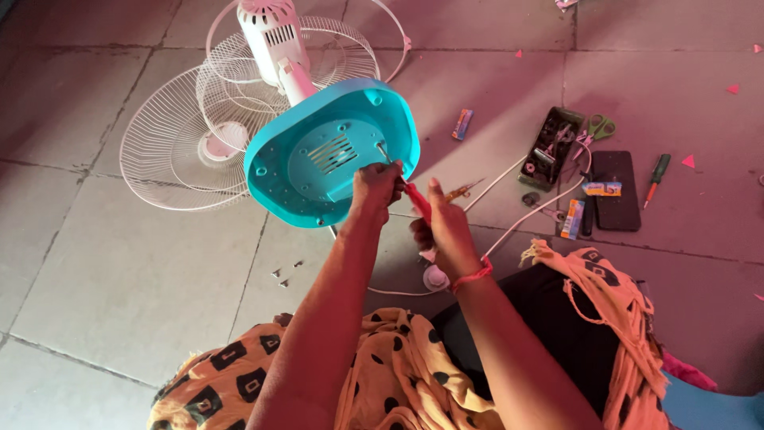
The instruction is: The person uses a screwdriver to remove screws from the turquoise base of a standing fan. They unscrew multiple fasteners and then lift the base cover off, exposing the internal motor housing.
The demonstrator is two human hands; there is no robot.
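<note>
Three small colourful packets (462, 124) (572, 219) (602, 189) lie on the floor by a dark phone (616, 191).

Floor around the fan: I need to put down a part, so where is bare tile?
Bare tile lies lower left, bordered by the loose screws, the wire guard and the patterned cloth. More lies upper right, above the tool tray. Right of the turquoise base it is crowded: tray, scissors, green screwdriver, white cord.

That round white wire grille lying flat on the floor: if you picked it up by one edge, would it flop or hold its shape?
The wire grille would probably hold its shape with a slight springy flex, being thin ribs joined to a rim. It looks light, mostly open air. Lying flat on the tiled floor, it seems unlikely to roll.
</note>
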